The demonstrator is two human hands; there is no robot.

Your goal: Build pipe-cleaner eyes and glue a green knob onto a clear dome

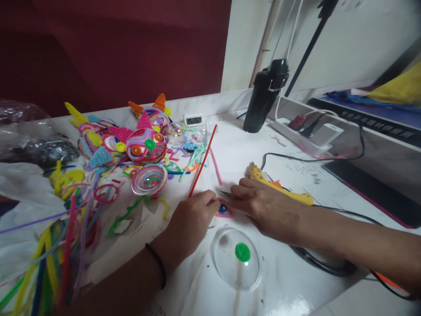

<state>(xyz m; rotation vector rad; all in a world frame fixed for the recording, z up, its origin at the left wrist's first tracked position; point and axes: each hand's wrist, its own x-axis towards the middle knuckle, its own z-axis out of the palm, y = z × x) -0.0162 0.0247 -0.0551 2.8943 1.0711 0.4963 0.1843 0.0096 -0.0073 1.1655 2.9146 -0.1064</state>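
Between my hands sits a small pipe-cleaner coil (pixel 224 210) with a blue middle and a pink rim. My left hand (pixel 190 221) is closed, its fingertips pinching the coil's left edge. A long red pipe cleaner (pixel 204 159) slants up from behind its knuckles; whether the hand grips it I cannot tell. Closed from the other side, my right hand (pixel 266 208) holds a thin dark pointed tool (pixel 225 193), its tip poking past the fingers; most of it is hidden. Just below lies a clear plastic dome (pixel 226 267) with a green coil (pixel 242 252) on it.
Colourful coiled fish-like figures (pixel 146 145) and loose pipe cleaners (pixel 49 263) crowd the left. A yellow glue gun (pixel 286 191) with a cord lies behind my right hand. Farther back are a black bottle (pixel 265 98), a small clock (pixel 193 120), a power strip (pixel 299 136) and a phone (pixel 371 193).
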